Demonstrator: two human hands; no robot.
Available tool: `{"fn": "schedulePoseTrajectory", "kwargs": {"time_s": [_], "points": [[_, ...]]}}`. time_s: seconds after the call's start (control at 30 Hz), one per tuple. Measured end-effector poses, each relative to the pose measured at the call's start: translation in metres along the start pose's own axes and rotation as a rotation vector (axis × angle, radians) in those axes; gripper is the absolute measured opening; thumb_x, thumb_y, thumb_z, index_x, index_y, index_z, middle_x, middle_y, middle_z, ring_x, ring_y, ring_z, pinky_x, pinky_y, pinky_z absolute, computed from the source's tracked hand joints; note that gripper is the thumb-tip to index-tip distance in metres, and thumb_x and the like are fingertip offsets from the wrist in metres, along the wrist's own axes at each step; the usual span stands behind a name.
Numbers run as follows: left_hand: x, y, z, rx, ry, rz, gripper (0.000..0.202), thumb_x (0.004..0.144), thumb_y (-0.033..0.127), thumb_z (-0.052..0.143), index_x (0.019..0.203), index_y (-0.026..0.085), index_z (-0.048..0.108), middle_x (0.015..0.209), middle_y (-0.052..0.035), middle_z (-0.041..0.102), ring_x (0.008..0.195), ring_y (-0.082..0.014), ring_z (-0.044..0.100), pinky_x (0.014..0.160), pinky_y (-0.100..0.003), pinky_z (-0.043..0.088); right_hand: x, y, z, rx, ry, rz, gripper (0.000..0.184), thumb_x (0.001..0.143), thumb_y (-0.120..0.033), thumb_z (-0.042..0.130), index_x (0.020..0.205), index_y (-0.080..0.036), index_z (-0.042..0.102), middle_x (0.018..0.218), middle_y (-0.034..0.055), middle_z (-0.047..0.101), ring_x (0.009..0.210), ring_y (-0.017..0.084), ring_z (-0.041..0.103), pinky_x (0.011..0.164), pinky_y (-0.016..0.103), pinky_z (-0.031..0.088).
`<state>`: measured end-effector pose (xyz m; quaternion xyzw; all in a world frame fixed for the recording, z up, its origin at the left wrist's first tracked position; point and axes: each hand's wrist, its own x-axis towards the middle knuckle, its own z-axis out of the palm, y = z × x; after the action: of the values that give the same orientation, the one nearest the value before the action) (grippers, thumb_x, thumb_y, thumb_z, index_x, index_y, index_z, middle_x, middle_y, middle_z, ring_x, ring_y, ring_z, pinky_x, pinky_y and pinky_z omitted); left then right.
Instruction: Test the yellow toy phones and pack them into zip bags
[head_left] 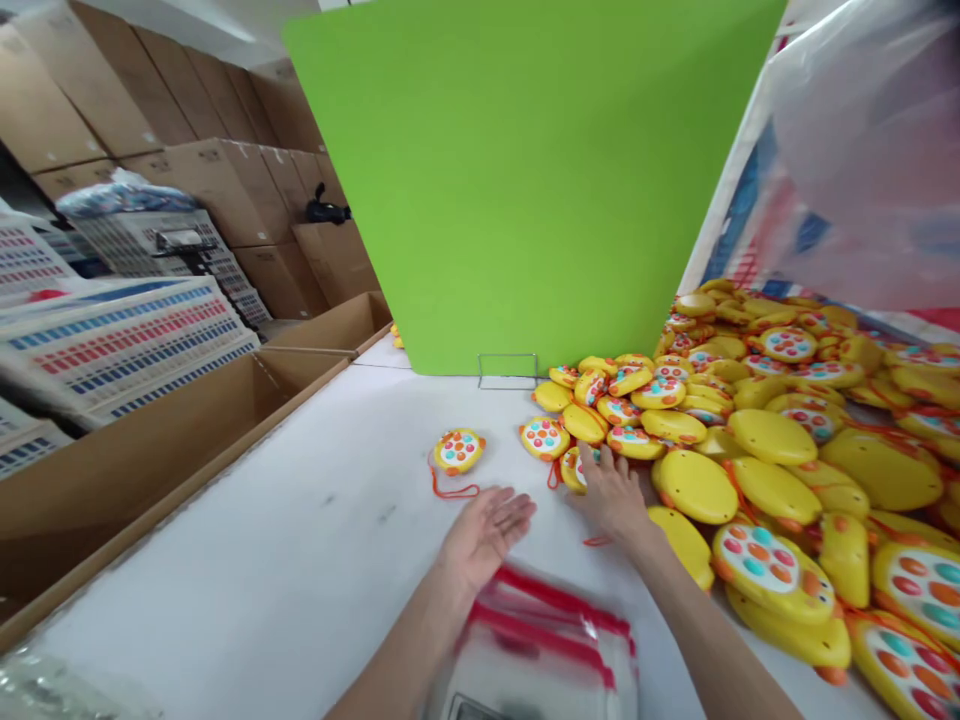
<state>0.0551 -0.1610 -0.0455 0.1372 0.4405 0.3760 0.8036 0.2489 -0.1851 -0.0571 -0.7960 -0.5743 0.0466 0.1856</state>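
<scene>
My right hand (615, 492) reaches to the near edge of a heap of yellow duck-shaped toys with coloured buttons. Its fingers are over one yellow toy (574, 468) and partly cover it; whether they grip it is hard to tell. My left hand (489, 530) hovers palm up above the white table, fingers stretched out and holding nothing. Beyond it lies a single yellow toy (459, 451), button side up, with an orange cord loop. Below both hands are clear zip bags (540, 640) with red edges, stacked between my forearms.
The toy heap (772, 440) covers the table's right side. A green board (510, 190) stands at the back, with a small wire frame (508, 372) at its foot. Open cardboard boxes (225, 420) line the left edge. Stacked cartons (225, 185) and plastic crates (127, 345) stand further left.
</scene>
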Motion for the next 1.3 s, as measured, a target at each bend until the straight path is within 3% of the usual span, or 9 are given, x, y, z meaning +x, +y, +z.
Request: {"fn": "schedulePoseTrajectory", "kwargs": {"time_s": [0.2,0.33,0.43,0.53,0.67,0.77,0.93,1.07,1.3], "points": [[0.002,-0.038,0.015,0.139,-0.129,0.096,0.031,0.077,0.036,0.061,0.1,0.015,0.055,0.086,-0.0094,0.066,0.072,-0.0181,0.064,0.064,-0.028,0.049,-0.02,-0.018,0.008,0.09,0.017,-0.049,0.056,0.072,-0.035,0.059,0.124,-0.019,0.045,0.124,0.0125,0.049,0.108,0.029,0.051,0.086,0.038,0.043],[0.001,-0.039,0.015,0.162,-0.243,0.278,0.038,0.071,0.033,0.069,0.104,0.018,0.057,0.095,-0.0058,0.065,0.082,-0.0176,0.062,0.071,-0.026,0.047,-0.069,-0.031,0.013,0.579,0.088,-0.146,0.059,0.071,-0.031,0.063,0.126,-0.022,0.044,0.134,0.0098,0.04,0.121,0.029,0.04,0.097,0.042,0.038],[-0.001,-0.033,0.006,0.238,-0.314,0.251,0.042,0.065,0.028,0.074,0.103,0.016,0.06,0.094,-0.0067,0.066,0.083,-0.0189,0.062,0.073,-0.027,0.047,-0.088,-0.027,0.017,1.089,0.053,0.099,0.057,0.078,-0.04,0.058,0.13,-0.024,0.04,0.132,0.009,0.045,0.114,0.026,0.049,0.089,0.04,0.046],[0.0,-0.03,-0.004,0.306,-0.397,0.196,0.042,0.066,0.027,0.074,0.104,0.015,0.061,0.091,-0.0074,0.066,0.079,-0.0184,0.061,0.072,-0.027,0.047,-0.086,-0.018,0.017,1.305,-0.115,0.279,0.045,0.075,-0.049,0.06,0.11,-0.02,0.06,0.102,0.0075,0.065,0.088,0.025,0.062,0.072,0.034,0.052],[0.007,-0.03,-0.009,0.413,-0.409,0.23,0.036,0.07,0.029,0.07,0.103,0.016,0.062,0.088,-0.0054,0.065,0.075,-0.016,0.06,0.067,-0.024,0.046,-0.08,-0.013,0.015,1.328,-0.227,0.266,0.039,0.072,-0.051,0.063,0.094,-0.02,0.067,0.072,0.0031,0.067,0.059,0.019,0.059,0.045,0.026,0.047],[0.009,-0.031,-0.008,0.475,-0.406,0.26,0.037,0.074,0.032,0.067,0.107,0.016,0.059,0.088,-0.0051,0.064,0.073,-0.015,0.06,0.065,-0.023,0.046,-0.081,-0.015,0.017,1.304,-0.202,0.234,0.039,0.071,-0.047,0.066,0.096,-0.017,0.066,0.078,0.0048,0.068,0.068,0.021,0.061,0.055,0.028,0.05],[0.001,-0.033,-0.003,0.42,-0.483,0.246,0.064,0.068,0.023,0.072,0.124,0.02,0.042,0.108,-0.009,0.061,0.093,-0.0217,0.06,0.078,-0.03,0.048,-0.082,-0.019,0.025,1.366,0.052,0.362,0.042,0.073,-0.047,0.065,0.103,-0.018,0.06,0.096,0.0065,0.068,0.085,0.024,0.063,0.071,0.033,0.052],[-0.005,-0.034,-0.002,0.552,-0.459,0.357,0.061,0.065,0.015,0.072,0.121,0.02,0.047,0.109,-0.0078,0.06,0.096,-0.0219,0.058,0.079,-0.027,0.047,-0.087,-0.022,0.025,1.379,0.039,0.321,0.037,0.079,-0.043,0.061,0.107,-0.02,0.055,0.104,0.0057,0.065,0.095,0.024,0.06,0.081,0.033,0.05],[-0.005,-0.028,-0.005,0.533,-0.424,0.396,0.054,0.069,0.022,0.071,0.118,0.017,0.05,0.106,-0.0078,0.063,0.092,-0.0205,0.059,0.077,-0.026,0.048,-0.09,-0.032,0.02,1.299,0.008,0.331,0.049,0.076,-0.046,0.062,0.114,-0.015,0.055,0.096,0.0071,0.067,0.074,0.02,0.061,0.06,0.027,0.052]]}}
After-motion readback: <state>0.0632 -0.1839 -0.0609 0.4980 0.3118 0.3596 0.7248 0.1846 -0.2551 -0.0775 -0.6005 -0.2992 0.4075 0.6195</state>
